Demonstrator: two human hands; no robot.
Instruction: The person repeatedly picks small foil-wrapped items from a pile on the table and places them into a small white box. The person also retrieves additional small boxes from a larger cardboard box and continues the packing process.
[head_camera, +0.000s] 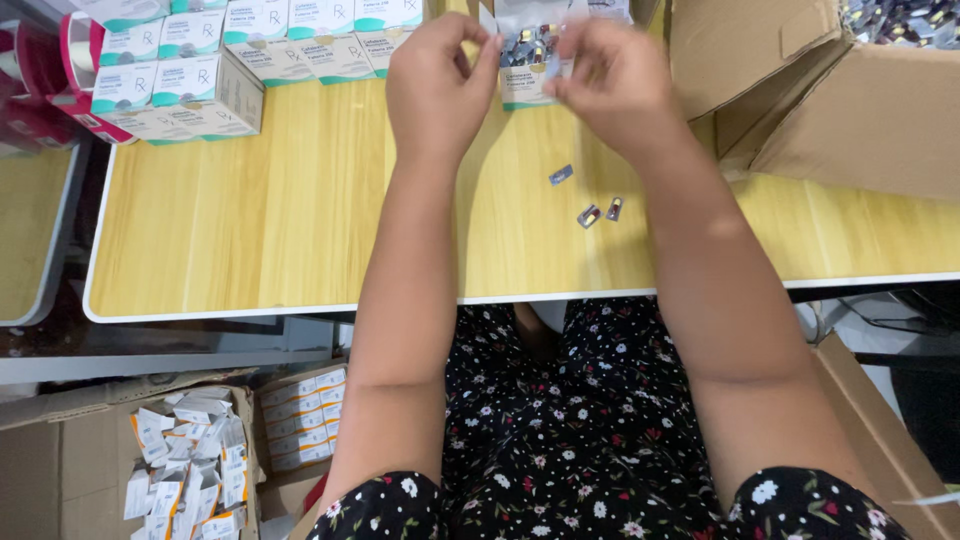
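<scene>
White-teal carton (528, 62) pinched between left hand (437, 80), right hand (612, 78) grip, flaps open

We see white-and-teal cartons (230, 45) stacked top left on the table, 1 open white-teal carton (528, 70) held between both hands, brown cardboard box (850, 90) top right, floor box of small white packs (185, 470) bottom left.
</scene>
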